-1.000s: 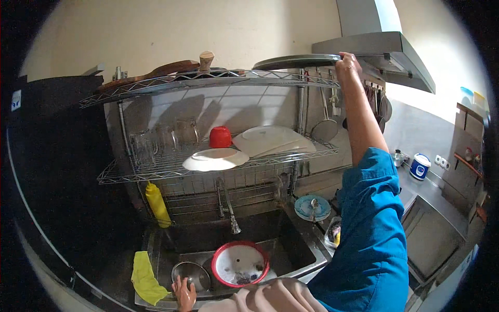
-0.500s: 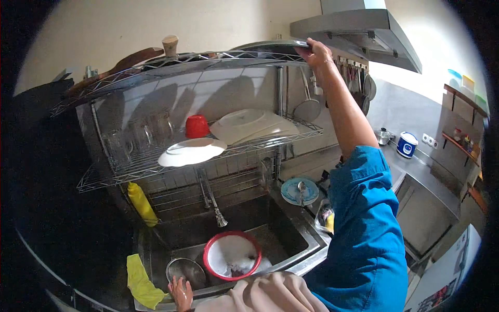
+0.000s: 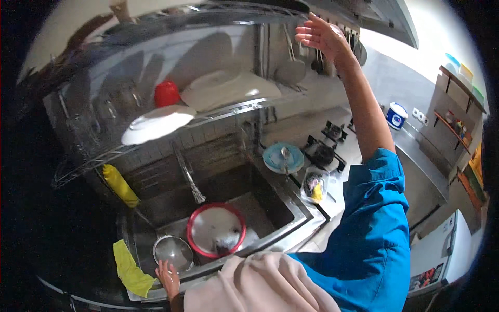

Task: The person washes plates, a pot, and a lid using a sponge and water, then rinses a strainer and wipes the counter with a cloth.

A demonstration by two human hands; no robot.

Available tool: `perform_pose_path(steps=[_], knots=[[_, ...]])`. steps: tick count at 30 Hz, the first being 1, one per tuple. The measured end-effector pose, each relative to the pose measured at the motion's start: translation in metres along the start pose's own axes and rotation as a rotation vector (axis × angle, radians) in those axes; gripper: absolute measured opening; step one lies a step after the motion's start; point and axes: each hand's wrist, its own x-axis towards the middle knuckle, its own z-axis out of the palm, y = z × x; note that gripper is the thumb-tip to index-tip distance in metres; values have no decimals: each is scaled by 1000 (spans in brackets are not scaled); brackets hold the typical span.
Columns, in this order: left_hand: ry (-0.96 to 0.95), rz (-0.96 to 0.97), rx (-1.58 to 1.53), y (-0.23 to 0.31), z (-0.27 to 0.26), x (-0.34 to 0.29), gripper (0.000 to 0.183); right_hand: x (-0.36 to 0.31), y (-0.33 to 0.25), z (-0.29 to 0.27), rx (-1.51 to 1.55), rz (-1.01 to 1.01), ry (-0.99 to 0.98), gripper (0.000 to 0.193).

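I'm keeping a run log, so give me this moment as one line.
right hand: open, empty, near upper shelf | left hand: at sink edge, beside metal bowl | red basin: in sink

The right hand (image 3: 323, 40) is no longer gripping the dark round tray (image 3: 288, 6) at the top shelf's (image 3: 218, 14) right edge; its fingers (image 3: 307, 37) are opening beneath it. The view is swinging rightward and down, and burners (image 3: 319, 154) are appearing past the sink's (image 3: 301, 216) right edge.
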Motion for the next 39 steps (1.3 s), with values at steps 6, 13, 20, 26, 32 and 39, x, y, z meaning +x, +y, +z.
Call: perform_pose_path(steps=[6, 13, 20, 26, 32, 39], knots=[[-19, -86, 76, -20, 5, -10, 26, -98, 81, -14, -271, 211, -350, 37], [-62, -40, 90, -24, 19, -1, 21, -247, 248, -88, -1281, 696, -895, 28], [-29, 194, 143, -56, 25, -3, 29, -313, 297, -83, -1408, 700, -538, 42], [-96, 248, 204, -39, 10, -3, 24, -257, 328, -23, -1217, 474, -310, 41], [83, 272, 311, -32, 18, 0, 21, -240, 444, -10, -1320, 377, -297, 36], [65, -57, 46, -37, 8, -12, 26, -219, 491, 7, -1152, 653, -154, 45]])
